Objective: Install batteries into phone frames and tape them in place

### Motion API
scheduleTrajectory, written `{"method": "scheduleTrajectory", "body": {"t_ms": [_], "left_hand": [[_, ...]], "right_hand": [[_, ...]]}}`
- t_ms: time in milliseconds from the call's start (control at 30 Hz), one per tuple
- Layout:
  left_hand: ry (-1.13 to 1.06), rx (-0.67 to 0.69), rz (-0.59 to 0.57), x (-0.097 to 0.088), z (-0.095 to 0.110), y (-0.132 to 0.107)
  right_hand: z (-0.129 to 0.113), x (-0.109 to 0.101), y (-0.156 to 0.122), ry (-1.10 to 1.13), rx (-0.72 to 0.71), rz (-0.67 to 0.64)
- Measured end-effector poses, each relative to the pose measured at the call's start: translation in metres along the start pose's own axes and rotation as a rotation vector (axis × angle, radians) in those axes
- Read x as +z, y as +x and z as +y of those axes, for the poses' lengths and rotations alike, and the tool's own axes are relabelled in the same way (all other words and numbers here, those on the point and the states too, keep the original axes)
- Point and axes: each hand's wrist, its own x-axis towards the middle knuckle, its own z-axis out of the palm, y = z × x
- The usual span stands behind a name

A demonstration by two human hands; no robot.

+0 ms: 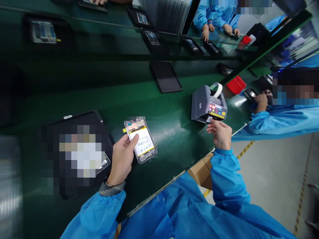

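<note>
My left hand [122, 156] grips an opened smartphone [143, 141] by its left edge, thumb across the white battery. A circuit board shows at the phone's top end, and a small yellow tab sticks out at its upper left. At the front of a grey tape dispenser [203, 103], my right hand [220, 132] pinches a short piece of whitish tape [209, 119] at the outlet. A roll of white tape [217, 89] stands up from the dispenser, beside its coloured buttons and red display.
A black tray [103, 122] lies left, its contents partly blurred. Another black tray [166, 77] lies behind the phone. Several trays with phones line the raised shelf [107, 41]. At right, a co-worker's hand [261, 99] holds a device near a red bin [236, 85]. A cardboard box [203, 171] stands below the edge.
</note>
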Motion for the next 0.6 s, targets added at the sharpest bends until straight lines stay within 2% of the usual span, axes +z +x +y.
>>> {"method": "scheduleTrajectory", "body": {"t_ms": [233, 333, 433, 600], "left_hand": [[-0.013, 0.059, -0.011, 0.002, -0.002, -0.001], [-0.024, 0.088, -0.045, 0.004, -0.002, -0.002], [-0.019, 0.100, -0.075, 0.004, -0.002, -0.002], [-0.001, 0.130, -0.090, 0.004, -0.004, -0.001]], "right_hand": [[0.000, -0.010, 0.001, -0.032, -0.097, -0.010], [0.002, -0.014, -0.010, -0.077, -0.073, -0.069], [0.008, -0.002, -0.036, -0.094, 0.010, -0.242], [0.025, 0.046, -0.101, -0.129, 0.087, -0.613]]}}
